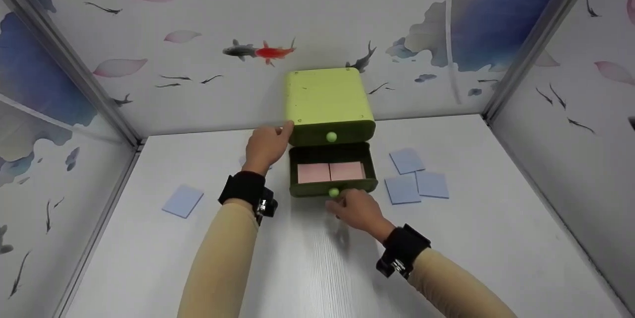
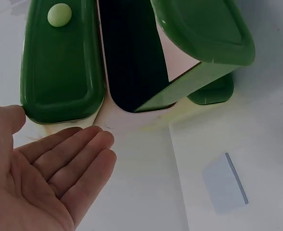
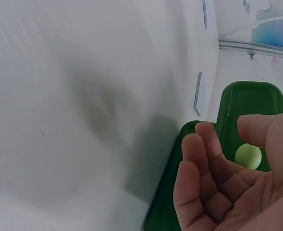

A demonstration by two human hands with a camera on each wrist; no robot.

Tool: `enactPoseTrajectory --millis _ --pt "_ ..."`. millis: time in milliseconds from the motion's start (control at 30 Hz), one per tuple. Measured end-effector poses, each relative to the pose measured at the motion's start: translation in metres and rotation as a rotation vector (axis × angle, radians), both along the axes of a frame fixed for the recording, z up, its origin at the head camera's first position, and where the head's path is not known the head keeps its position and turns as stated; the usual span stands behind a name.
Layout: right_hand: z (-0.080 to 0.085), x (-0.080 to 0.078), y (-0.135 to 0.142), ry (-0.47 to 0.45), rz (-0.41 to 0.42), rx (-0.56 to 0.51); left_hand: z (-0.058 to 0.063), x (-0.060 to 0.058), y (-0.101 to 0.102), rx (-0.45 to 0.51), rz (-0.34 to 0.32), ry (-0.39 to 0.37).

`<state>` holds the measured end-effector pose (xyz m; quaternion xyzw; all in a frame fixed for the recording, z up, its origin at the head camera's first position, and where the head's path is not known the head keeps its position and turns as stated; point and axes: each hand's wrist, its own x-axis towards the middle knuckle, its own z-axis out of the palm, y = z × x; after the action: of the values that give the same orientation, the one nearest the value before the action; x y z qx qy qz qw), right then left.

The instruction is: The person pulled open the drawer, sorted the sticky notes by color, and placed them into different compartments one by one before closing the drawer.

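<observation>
A small lime-green two-drawer box (image 1: pixel 327 95) stands against the back wall. Its lower drawer (image 1: pixel 310 190) is pulled out, with pink square cards (image 1: pixel 313 173) lying inside, while the upper drawer (image 2: pixel 59 62) is closed. My left hand (image 1: pixel 266 147) is at the box's left side, thumb at the front corner; the left wrist view shows its fingers extended along the side. Just in front of the lower drawer is my right hand (image 1: pixel 359 209), fingers loosely bent beside the round green knob (image 1: pixel 334 192). In the right wrist view nothing shows between thumb and fingers.
Right of the box lie three pale blue square cards (image 1: pixel 403 189). Another blue card (image 1: pixel 183 201) is at the left of the white table (image 1: pixel 307 268), and one more is partly hidden behind my left hand. Printed panels (image 1: pixel 198 75) wall the table in at the back and sides.
</observation>
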<state>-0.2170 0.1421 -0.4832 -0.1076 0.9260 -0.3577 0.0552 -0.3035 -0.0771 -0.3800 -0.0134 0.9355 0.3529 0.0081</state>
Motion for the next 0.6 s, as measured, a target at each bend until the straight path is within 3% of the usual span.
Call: enactPoseTrajectory --millis 300,600 --pt "0.005 -0.003 -0.002 0.032 -0.061 -0.011 0.002 -0.003 0.007 0.039 0.033 -0.016" --pt "0.012 -0.007 -0.006 0.094 -0.079 -0.041 0.003 -0.002 0.006 0.056 0.025 -0.066"
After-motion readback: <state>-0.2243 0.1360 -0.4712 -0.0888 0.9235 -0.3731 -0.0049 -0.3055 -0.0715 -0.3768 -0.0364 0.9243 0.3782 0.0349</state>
